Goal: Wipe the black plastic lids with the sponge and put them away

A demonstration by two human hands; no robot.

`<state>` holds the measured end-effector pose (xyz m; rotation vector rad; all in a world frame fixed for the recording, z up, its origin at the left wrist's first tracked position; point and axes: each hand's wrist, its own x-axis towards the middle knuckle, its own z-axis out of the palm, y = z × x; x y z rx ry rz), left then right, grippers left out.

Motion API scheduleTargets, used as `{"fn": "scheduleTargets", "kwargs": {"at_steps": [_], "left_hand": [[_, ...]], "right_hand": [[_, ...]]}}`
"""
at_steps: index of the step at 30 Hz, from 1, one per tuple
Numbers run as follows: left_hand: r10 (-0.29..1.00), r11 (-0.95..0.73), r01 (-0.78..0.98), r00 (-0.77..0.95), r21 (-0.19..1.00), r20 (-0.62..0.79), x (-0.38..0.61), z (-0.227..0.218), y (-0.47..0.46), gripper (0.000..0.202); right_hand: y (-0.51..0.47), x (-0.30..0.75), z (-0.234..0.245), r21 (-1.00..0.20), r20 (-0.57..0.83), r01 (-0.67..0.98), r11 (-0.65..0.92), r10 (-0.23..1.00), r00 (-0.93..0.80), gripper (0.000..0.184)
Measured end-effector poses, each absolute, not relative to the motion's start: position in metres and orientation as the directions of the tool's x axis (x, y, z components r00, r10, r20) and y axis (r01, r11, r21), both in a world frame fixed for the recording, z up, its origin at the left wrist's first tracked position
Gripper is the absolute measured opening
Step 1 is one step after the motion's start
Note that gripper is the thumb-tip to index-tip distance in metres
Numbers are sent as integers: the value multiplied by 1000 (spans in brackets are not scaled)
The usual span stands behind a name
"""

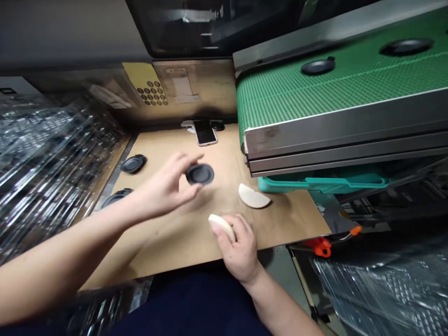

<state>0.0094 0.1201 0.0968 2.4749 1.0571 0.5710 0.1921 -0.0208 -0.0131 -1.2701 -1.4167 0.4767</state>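
Between the thumb and fingers of my left hand [180, 179] is a black round plastic part [200, 174], raised over the brown board [168, 247]. My right hand [238, 240] grips a whitish flat pad [221, 226] near the front edge of the board. Another whitish pad, a half-disc [254, 196], lies just beyond that hand, to its right. Two more black plastic parts rest at the board's left side, one farther back [133, 164] and one [117, 198] partly covered by my left forearm.
A green conveyor belt [276, 93] at the right carries two black parts [318, 66]. Beneath it sits a teal tray [325, 185]. A phone [205, 133] lies at the back of the board. Orange-handled tool [320, 246] hangs by the right edge; plastic-wrapped stacks [45, 172] flank the left.
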Motion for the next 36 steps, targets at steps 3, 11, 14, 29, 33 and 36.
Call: {"fn": "scheduleTargets", "kwargs": {"at_steps": [3,11,14,29,33,36], "left_hand": [[722,-522,562,692,641,-18,-18,71,70,73],[835,340,-363,541,867,-101,-11,12,11,46],[783,593,-602,587,534,-207,-3,4,5,52],[745,643,-654,653,398,-132,-3,-8,0,54],[762,627,-684,637,373,-114,-4,-6,1,53],[785,598,-706,611,379,-101,-3,-6,0,52]], "right_hand": [[-22,196,-14,-832,471,426,356,859,203,9],[-46,178,-7,-793,479,411,450,877,-37,16],[-56,172,2,-748,497,414,519,851,-170,23],[-33,156,15,-248,521,807,535,776,-355,15],[-40,157,24,-214,429,853,475,831,-355,12],[-48,153,28,-250,366,831,496,844,-393,12]]}}
